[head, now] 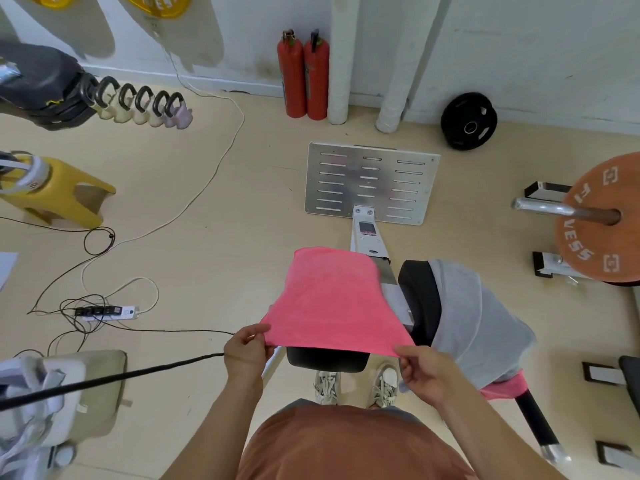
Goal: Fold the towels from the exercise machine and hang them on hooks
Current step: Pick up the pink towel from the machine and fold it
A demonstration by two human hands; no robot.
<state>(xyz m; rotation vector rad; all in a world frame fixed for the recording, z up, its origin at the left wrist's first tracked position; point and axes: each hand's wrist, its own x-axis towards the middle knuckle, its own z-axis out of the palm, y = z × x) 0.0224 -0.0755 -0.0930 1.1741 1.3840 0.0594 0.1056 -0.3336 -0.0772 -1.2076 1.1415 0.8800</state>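
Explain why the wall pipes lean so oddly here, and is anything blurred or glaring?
Head view: the wide-angle lens tilts the white wrapped pipes apart; soft glare washes the slotted silver metal plate; the bright pink terry towel, pinched by left hand and right hand, is sharp; the lower-left corner smears.

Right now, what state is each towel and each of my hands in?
Pink towel: spread open, held at its near corners.
Grey towel: draped over the machine's black pad.
Left hand: pinching the pink towel's left corner.
Right hand: pinching its right corner.
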